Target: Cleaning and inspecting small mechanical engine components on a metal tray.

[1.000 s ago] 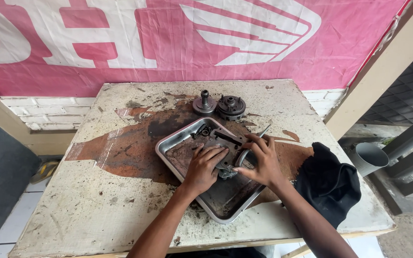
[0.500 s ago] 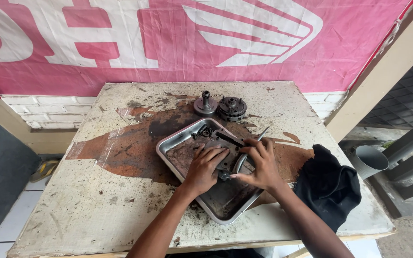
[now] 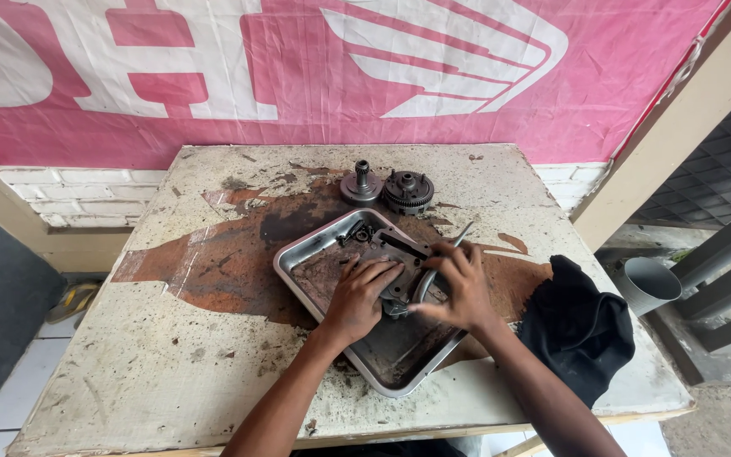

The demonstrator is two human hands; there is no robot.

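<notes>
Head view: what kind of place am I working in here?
Likely a small motorcycle repair workshop: oily metal tray of engine parts under both hands, gear assemblies on a stained table, pink banner behind.

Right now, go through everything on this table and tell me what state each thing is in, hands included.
Left hand: palm down, pressing the metal part in the tray.
Right hand: gripping a curved metal piece.
Metal tray: flat on the table, greasy inside.
Gear assembly: upright behind the tray.
Shaft piece: upright, untouched.
Black cloth: crumpled at the table's right edge.
Table: stained, paint worn.
</notes>
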